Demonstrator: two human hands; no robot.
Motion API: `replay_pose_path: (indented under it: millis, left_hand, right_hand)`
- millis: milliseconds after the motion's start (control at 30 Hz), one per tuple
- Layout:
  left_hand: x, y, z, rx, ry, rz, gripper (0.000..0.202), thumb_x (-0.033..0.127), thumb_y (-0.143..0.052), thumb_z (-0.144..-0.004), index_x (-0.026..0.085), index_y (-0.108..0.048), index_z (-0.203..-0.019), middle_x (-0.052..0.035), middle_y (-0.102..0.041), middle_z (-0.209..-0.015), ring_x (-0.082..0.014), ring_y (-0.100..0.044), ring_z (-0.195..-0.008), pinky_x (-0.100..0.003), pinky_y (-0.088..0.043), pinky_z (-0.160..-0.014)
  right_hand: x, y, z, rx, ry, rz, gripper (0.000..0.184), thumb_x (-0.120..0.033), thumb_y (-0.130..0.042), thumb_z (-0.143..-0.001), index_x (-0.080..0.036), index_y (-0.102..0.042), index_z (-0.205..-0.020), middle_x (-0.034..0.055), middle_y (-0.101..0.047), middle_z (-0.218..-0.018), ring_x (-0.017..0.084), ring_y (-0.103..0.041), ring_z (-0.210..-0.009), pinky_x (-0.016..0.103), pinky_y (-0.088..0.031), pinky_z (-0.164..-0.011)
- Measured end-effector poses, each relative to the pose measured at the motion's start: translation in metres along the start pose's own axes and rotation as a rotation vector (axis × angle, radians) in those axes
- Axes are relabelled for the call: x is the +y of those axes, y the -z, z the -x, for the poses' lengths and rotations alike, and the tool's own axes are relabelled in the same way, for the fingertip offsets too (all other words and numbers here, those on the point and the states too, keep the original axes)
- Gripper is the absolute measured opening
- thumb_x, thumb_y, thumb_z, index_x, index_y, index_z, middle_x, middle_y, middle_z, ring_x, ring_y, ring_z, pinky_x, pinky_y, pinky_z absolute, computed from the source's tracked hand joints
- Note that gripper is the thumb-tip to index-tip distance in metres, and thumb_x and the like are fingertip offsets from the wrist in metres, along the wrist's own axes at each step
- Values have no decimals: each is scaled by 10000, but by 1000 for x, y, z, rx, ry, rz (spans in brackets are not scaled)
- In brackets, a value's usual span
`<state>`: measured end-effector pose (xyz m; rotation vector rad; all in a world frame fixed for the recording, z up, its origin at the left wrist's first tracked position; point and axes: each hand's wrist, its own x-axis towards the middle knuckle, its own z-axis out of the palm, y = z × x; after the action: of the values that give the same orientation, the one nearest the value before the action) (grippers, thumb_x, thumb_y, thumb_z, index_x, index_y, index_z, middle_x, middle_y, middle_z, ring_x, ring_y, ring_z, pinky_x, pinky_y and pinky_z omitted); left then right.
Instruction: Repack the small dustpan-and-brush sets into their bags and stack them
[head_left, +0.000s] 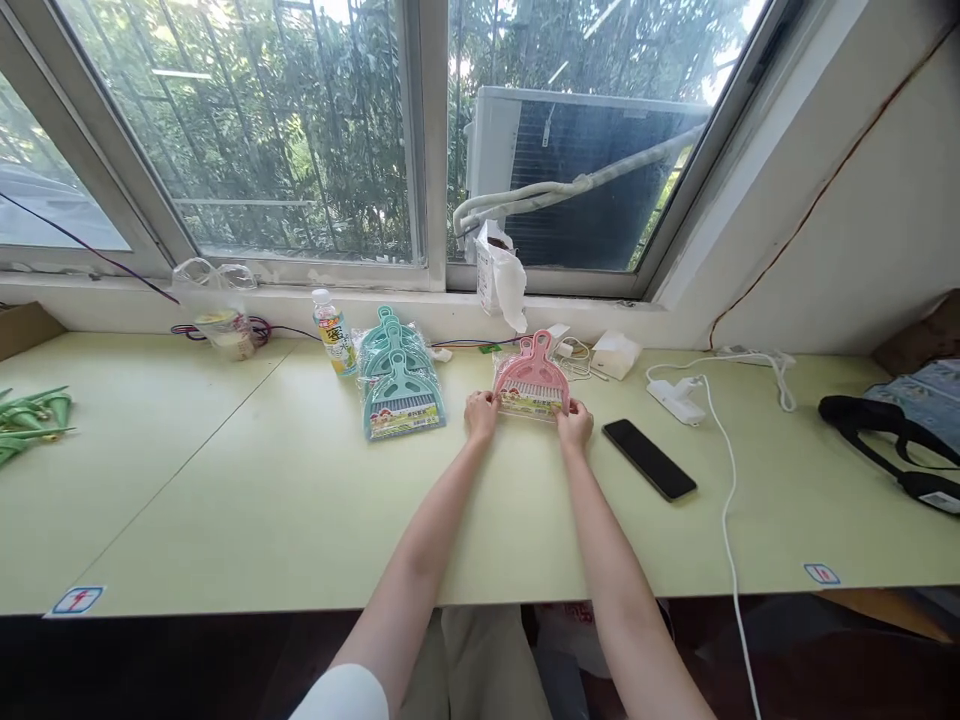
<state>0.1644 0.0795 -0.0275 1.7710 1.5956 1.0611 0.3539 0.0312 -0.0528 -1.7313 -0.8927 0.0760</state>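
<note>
A pink mini dustpan and brush set point(531, 377) in a clear wrapper lies flat on the pale green table point(300, 500), far from me near the window sill. My left hand point(481, 414) grips its near left corner with closed fingers. My right hand point(574, 423) pinches its near right corner. Both arms reach straight out over the table. To the left of the pink set lies a stack of teal dustpan sets point(395, 375), also wrapped, which neither hand touches.
A black phone point(649, 459) lies right of my right hand. A white power strip point(677, 399) and its cable point(726, 500) trail to the table's front edge. A drink bottle point(335, 333), a plastic bag point(222, 322), green items point(30, 418) far left, a black strap bag point(896, 440) far right.
</note>
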Motion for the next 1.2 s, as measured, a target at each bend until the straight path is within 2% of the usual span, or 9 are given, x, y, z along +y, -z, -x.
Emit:
replay_pose_path:
  millis: [200, 367, 500, 600, 733, 900, 967, 1067, 1200]
  left_hand:
    - [-1, -17, -23, 60, -3, -33, 153, 260, -537, -851, 181, -620, -952, -94, -637, -938, -232, -562, -956, -348, -413, -849]
    - [-2, -29, -42, 164, -51, -140, 124, 244, -545, -847, 170, -571, -943, -123, -587, -1033, -265, -485, -1082, -377, -411, -879]
    - [-1, -39, -56, 137, -102, -30, 254, 162, -483, -861, 160, -516, -1113, -133, -544, -1148, -227, -494, -1113, -360, -397, -942]
    - [-4, -44, -62, 78, -121, 98, 409, 120, -443, -860, 175, -427, -1266, -123, -551, -1184, -201, -526, -1102, -338, -403, -951]
    - [-5, -45, -63, 62, -138, 64, 442, 130, -418, -864, 150, -415, -1305, -141, -553, -1183, -222, -520, -1113, -359, -399, -964]
    - [3, -47, -52, 229, -289, -155, 494, 149, -425, -866, 168, -392, -1358, -185, -395, -1388, -310, -360, -1285, -473, -303, -1045]
    - [5, -53, -47, 127, -511, -213, 435, 133, -393, -877, 205, -474, -1298, -155, -430, -1365, -296, -378, -1277, -467, -284, -1061]
    - [5, -65, -40, -164, -780, -261, 373, 95, -372, -869, 210, -576, -1159, -133, -538, -1215, -254, -480, -1173, -413, -350, -1020]
    - [3, -72, -35, -202, -770, -280, 411, 69, -372, -840, 187, -557, -1188, -131, -519, -1242, -245, -497, -1154, -393, -400, -973]
  right_hand:
    - [8, -19, -28, 27, 119, 198, 399, -395, -647, -699, -139, -678, -1003, 192, -549, -1210, 330, -451, -1099, 425, -388, -864]
    - [11, -35, -47, -32, 166, 231, 406, -435, -600, -738, -173, -669, -1040, 156, -488, -1330, 344, -434, -1149, 440, -398, -844]
    - [13, -41, -51, -23, 147, 237, 451, -460, -554, -753, -175, -621, -1096, 158, -520, -1300, 346, -458, -1138, 431, -390, -841]
    - [12, -42, -50, -89, 102, 243, 435, -463, -519, -765, -197, -585, -1103, 131, -622, -1132, 322, -524, -1042, 431, -380, -841]
    - [8, -42, -48, -135, 72, 263, 426, -448, -488, -784, -203, -541, -1129, 119, -641, -1107, 307, -548, -1025, 446, -359, -874]
    - [5, -44, -47, -156, 75, 279, 462, -424, -474, -800, -181, -506, -1192, 155, -604, -1200, 311, -534, -1087, 449, -348, -904]
    - [5, -44, -47, -167, 66, 290, 472, -424, -477, -801, -176, -504, -1201, 163, -599, -1203, 310, -536, -1086, 451, -350, -908]
    - [4, -42, -47, -165, 62, 294, 480, -421, -480, -804, -176, -496, -1218, 160, -584, -1222, 311, -526, -1101, 456, -358, -916]
    - [-4, -37, -39, -5, 232, 274, 524, -378, -514, -809, -152, -448, -1276, 186, -508, -1293, 330, -441, -1193, 474, -358, -946]
